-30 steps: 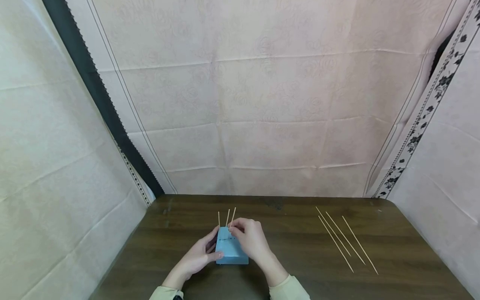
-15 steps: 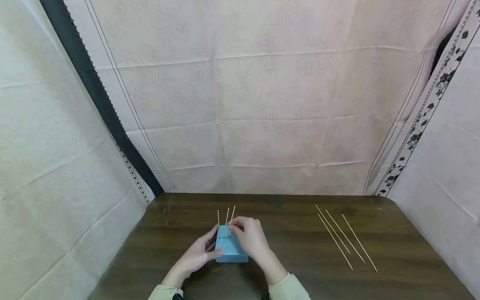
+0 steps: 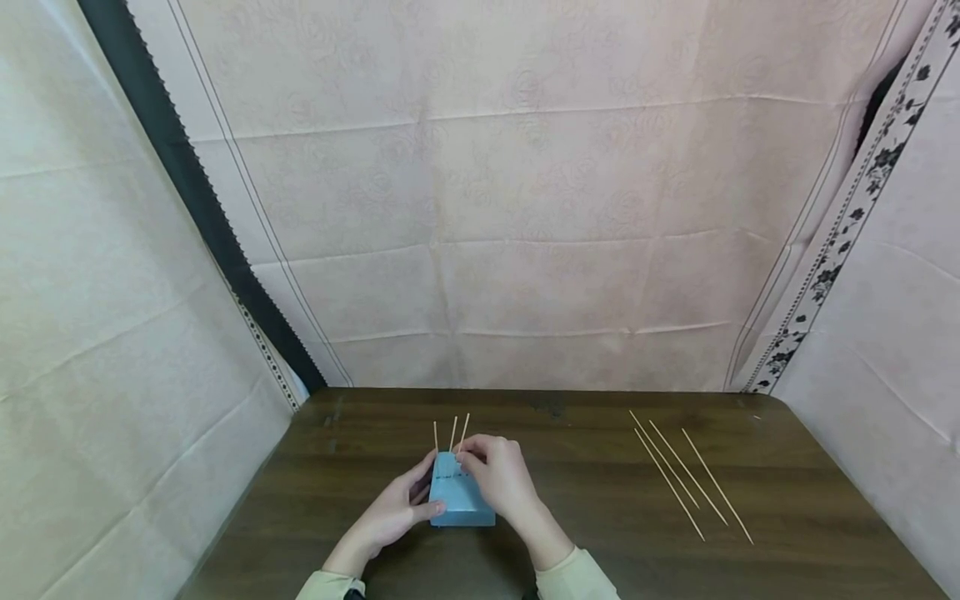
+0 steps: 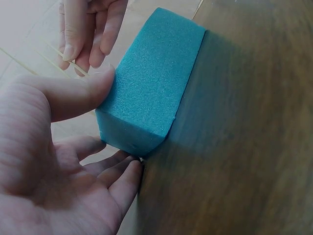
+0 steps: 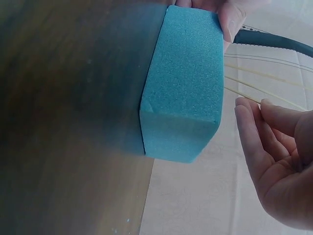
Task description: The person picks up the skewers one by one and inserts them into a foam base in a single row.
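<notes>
A blue foam block (image 3: 463,505) rests on the wooden table in front of me, with thin wooden skewers standing up from its top. My left hand (image 3: 396,507) grips the block's left side, thumb on the near face and fingers behind; the left wrist view shows the thumb pressed against the foam (image 4: 151,73). Between thumb and fingertips, my right hand (image 3: 501,477) pinches the rightmost skewer (image 3: 463,428) low down, close over the block. Two other skewers, a left one (image 3: 435,435) and a middle one (image 3: 453,433), stand beside it untouched. In the right wrist view, the pinched skewer (image 5: 239,93) meets the block's top.
Several loose skewers (image 3: 708,472) lie slanting on the brown table (image 3: 585,500), right of my hands. Pale cloth (image 3: 525,250) hangs behind the table's far edge, and more cloth (image 3: 135,400) hangs along the left side.
</notes>
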